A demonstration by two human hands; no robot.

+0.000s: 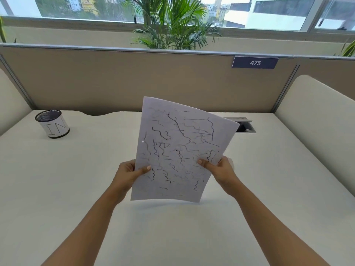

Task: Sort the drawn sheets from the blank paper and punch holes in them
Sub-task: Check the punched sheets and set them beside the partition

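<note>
A white drawn sheet (178, 150), covered in black squiggles and lines, is held upright above the desk and tilts a little to the right. My left hand (129, 174) pinches its left edge, thumb on the front. On the right edge my right hand (221, 168) pinches it the same way. A small round hole shows near the sheet's left edge. More scribbles show through faintly, so there may be more than one sheet; I cannot tell. No hole punch or blank paper is in view.
A black mesh cup (52, 126) wrapped in paper marked "IN" stands at the desk's far left. A cable hatch (245, 126) sits in the white desk (76, 179) behind the sheet. Beige partitions close off the back and both sides.
</note>
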